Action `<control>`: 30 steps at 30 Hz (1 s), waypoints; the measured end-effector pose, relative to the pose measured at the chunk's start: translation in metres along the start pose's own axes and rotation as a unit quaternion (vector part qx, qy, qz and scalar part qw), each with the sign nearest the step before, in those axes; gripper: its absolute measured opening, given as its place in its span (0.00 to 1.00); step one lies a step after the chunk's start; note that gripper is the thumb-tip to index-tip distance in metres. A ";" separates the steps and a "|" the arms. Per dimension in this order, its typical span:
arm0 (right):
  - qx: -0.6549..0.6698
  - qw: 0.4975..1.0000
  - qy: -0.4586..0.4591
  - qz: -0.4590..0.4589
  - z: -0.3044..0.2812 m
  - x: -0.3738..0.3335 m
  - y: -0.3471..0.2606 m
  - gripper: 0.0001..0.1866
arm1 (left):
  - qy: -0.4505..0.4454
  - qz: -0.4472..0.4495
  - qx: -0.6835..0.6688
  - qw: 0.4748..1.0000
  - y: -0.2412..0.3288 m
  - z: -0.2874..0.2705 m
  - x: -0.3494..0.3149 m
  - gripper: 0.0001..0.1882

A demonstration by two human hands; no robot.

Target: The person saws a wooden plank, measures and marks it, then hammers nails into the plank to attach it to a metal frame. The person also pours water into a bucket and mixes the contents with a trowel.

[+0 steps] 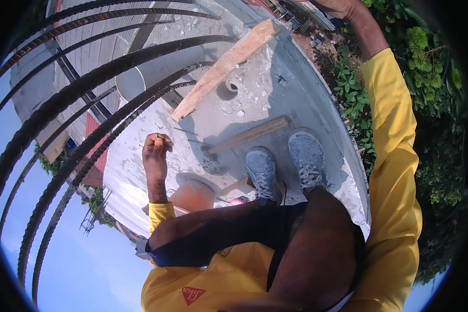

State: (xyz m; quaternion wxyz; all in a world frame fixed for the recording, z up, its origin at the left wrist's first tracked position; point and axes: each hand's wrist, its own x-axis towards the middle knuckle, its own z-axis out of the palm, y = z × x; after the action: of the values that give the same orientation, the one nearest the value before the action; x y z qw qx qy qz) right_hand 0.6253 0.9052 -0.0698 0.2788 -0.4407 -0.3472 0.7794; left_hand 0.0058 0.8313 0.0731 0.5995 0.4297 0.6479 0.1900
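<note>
My left hand (156, 156) is raised over the pale concrete surface (265, 104), fingers curled in and thumb pressed against them. Whether something small sits inside the curl is hidden. Its closest neighbours are a rough wooden plank (226, 67), lying slanted beyond it, and an orange-brown rounded container (192, 195) by my wrist. My right arm reaches far out at the upper right. The right hand (339, 6) is cut off by the picture's top edge, so its fingers hardly show. Near it runs a narrow pale strip, and I cannot tell whether the hand touches it.
Several long ribbed steel bars (88, 78) sweep across the left side. A short wooden piece (252, 134) lies before my grey shoes (307, 156). A round hole (226, 90) and loose chips mark the concrete. Beyond its raised right edge (322, 88) grow green plants (351, 96).
</note>
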 end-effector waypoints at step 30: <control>-0.715 0.582 -0.122 -0.368 0.374 0.000 0.107 0.13 | 0.167 0.117 -0.159 0.966 -0.133 0.090 0.003 0.08</control>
State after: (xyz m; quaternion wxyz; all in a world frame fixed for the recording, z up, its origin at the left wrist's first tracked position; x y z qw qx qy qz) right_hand 0.2821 0.7299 -0.0148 0.0920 -0.2330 -0.9554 0.1563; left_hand 0.0469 0.7352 -0.0484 0.5170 0.3639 0.6455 0.4284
